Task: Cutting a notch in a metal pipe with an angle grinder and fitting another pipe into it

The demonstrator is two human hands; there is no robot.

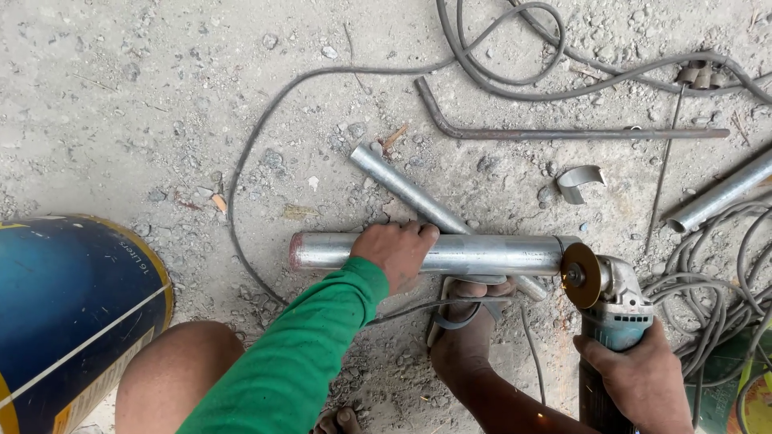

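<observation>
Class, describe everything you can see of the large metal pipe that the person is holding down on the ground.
The large pipe is a round, silvery-grey tube, metal by its look, lying level across gravelly ground. Its left end looks reddish and ridged. The left hand presses on its middle, and a foot is wedged against its underside. It rests across a thinner pipe that runs diagonally beneath it. At its right end, the disc of an angle grinder, held by the right hand, meets it.

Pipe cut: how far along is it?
Done: a curved offcut lies on the ground. In hand: the left hand pins the steel pipe across a thinner pipe, a foot beneath; the right hand holds the angle grinder, disc at the pipe's right end. Left: no cut depth is visible.
</observation>
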